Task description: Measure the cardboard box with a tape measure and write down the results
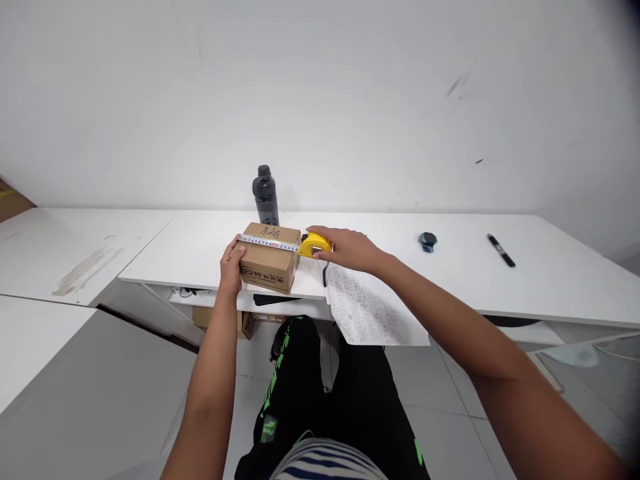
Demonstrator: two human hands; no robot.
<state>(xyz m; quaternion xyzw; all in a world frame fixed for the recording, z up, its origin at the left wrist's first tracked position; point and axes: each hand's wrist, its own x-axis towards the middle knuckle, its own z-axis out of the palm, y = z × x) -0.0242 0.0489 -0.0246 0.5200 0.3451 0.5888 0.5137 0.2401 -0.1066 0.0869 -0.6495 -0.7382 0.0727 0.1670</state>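
A small brown cardboard box (270, 265) with printed lettering sits near the front edge of the white table (450, 280). A white tape blade (267, 243) is stretched across the box's top. My left hand (231, 268) grips the box's left end, thumb pinning the blade's tip there. My right hand (346, 248) is closed on the yellow tape measure case (313, 245) just past the box's right end.
A dark bottle (265, 195) stands behind the box. A printed paper sheet (367, 308) hangs over the table's front edge. A small dark gadget (427, 241) and a black pen (501, 250) lie to the right. Another cardboard box (245, 323) sits under the table.
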